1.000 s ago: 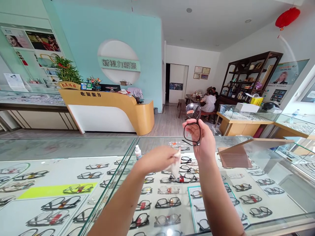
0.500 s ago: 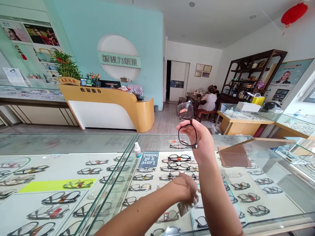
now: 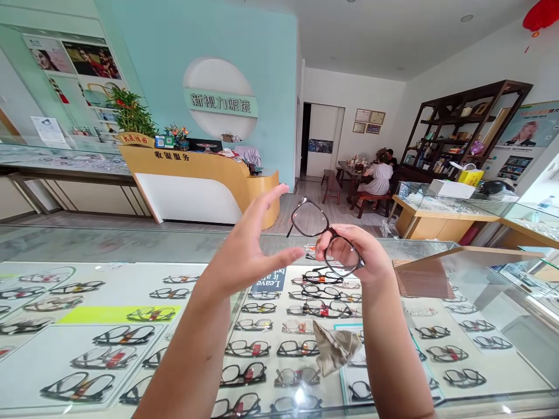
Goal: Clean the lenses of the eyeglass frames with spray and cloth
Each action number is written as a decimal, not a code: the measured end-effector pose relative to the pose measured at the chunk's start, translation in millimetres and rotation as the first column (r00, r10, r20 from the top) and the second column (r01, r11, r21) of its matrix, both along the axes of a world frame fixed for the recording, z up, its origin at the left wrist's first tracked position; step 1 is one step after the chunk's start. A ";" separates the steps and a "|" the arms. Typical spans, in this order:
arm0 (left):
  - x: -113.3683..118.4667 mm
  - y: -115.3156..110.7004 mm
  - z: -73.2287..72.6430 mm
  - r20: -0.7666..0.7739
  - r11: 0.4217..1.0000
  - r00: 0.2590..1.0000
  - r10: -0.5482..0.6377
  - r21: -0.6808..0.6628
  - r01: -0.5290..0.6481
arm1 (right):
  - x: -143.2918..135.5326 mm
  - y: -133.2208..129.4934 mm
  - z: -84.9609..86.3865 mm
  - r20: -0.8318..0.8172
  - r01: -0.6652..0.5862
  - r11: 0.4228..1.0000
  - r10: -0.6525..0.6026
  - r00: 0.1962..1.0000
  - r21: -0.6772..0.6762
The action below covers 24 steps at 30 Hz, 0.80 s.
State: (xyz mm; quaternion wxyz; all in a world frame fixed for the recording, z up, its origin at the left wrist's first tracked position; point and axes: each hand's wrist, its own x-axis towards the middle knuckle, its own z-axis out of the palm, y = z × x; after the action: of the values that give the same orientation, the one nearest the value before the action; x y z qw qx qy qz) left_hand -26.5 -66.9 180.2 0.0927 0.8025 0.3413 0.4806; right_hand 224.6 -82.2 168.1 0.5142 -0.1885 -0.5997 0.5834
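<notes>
My right hand (image 3: 369, 251) pinches a pair of dark-framed eyeglasses (image 3: 331, 230) near the bridge and one rim. The glasses are tilted in mid-air above the counter, one lens up to the left and the other in front of my fingers. To their left, my left hand (image 3: 244, 250) is raised with thumb and fingers spread apart, holding nothing and not touching the frame. Below, a crumpled grey-beige cloth (image 3: 335, 347) lies on the glass top between my forearms.
Under the glass counter (image 3: 196, 241) sit rows of eyeglasses and a blue printed card (image 3: 269, 281). A brown tilted board (image 3: 423, 278) stands at the right. Beyond are a cash desk (image 3: 187, 189), a side display case (image 3: 410, 224), and people seated at a table (image 3: 349, 169).
My left hand has let go of the cloth, risen toward the glasses and spread its fingers. The glasses have come down and turned from upright to slanted. The view has shifted slightly left.
</notes>
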 end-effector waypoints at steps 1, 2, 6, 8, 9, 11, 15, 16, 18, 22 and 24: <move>-0.6 -2.6 0.9 0.002 0.999 0.999 -0.041 0.003 0.041 | 0.5 2.0 -0.7 0.025 -0.044 0.999 0.044 0.999 -0.008; -0.3 -4.4 1.3 -0.011 0.998 0.998 -0.070 0.000 0.070 | 0.7 3.8 -1.3 0.049 -0.084 0.996 0.084 0.995 -0.018; 3.7 -4.0 1.5 -0.053 0.997 0.996 -0.073 0.023 0.074 | 0.4 9.3 -2.7 0.106 -0.171 0.984 0.175 0.979 -0.045; 4.8 -2.4 2.2 -0.043 0.997 0.997 -0.057 0.045 0.059 | 1.0 10.4 -3.3 0.127 -0.164 0.986 0.168 0.978 -0.037; 5.0 -1.8 2.6 -0.034 0.997 0.998 -0.050 0.054 0.052 | 1.6 10.5 -3.5 0.148 -0.155 0.987 0.158 0.976 -0.032; 5.1 -1.1 3.2 -0.002 0.996 0.999 -0.040 0.074 0.040 | 3.5 9.9 -4.0 0.202 -0.111 0.994 0.112 0.973 -0.018; 6.3 3.4 0.4 0.147 0.991 0.989 0.028 0.122 -0.046 | 5.6 7.1 -5.1 0.168 0.198 0.975 -0.213 0.962 0.104; 7.9 6.0 -1.6 0.210 0.987 0.976 0.054 0.139 -0.085 | 4.8 6.3 -5.4 0.128 0.309 0.937 -0.330 0.935 0.160; 13.5 12.9 -7.1 0.349 0.971 0.932 0.096 0.172 -0.165 | 0.9 5.2 -6.4 0.059 0.507 0.815 -0.541 0.839 0.280; 33.1 27.5 -21.7 0.506 0.940 0.854 0.124 0.216 -0.264 | -12.5 7.5 -10.5 -0.001 0.665 0.586 -0.750 0.662 0.463; 42.6 33.0 -28.1 0.514 0.924 0.846 0.140 0.240 -0.299 | -17.9 11.3 -12.9 -0.015 0.687 0.513 -0.796 0.606 0.514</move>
State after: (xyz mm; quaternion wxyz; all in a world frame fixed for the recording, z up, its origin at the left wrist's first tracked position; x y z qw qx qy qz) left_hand 16.0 -33.9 152.1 -0.0079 0.6148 0.3176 0.7219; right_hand 206.6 -70.9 155.2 0.6728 -0.3611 -0.6352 0.1160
